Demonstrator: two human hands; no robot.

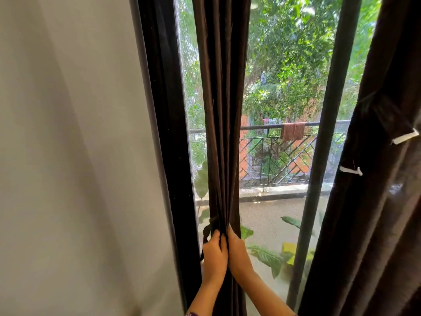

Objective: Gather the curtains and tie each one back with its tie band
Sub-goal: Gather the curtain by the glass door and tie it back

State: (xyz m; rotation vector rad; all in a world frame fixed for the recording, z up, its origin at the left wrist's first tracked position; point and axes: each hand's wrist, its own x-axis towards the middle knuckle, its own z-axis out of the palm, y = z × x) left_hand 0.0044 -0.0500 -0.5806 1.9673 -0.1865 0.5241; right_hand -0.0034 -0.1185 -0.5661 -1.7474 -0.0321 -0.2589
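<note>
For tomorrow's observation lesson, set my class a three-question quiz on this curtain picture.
1. True or false: the left hand and right hand both grip the gathered dark brown fabric curtain.
2. What hangs over the black metal balcony railing? A) reddish-brown cloth B) blue bucket C) white shoe
3. Fill in: the second dark curtain, at right, carries small ___ tags.
Key: 1 true; 2 A; 3 white

Mid-window hangs a gathered dark brown pleated curtain [221,110]. Narrow slot on its left against the black window frame [164,110], tight. Wide open gap on its right up to the black vertical mullion [323,133], backed by the glass pane [284,213]. A second dark brown curtain [376,213] blocks the far right. Left hand [214,252] and right hand [239,254] grip the gathered curtain low down, touching each other.
</note>
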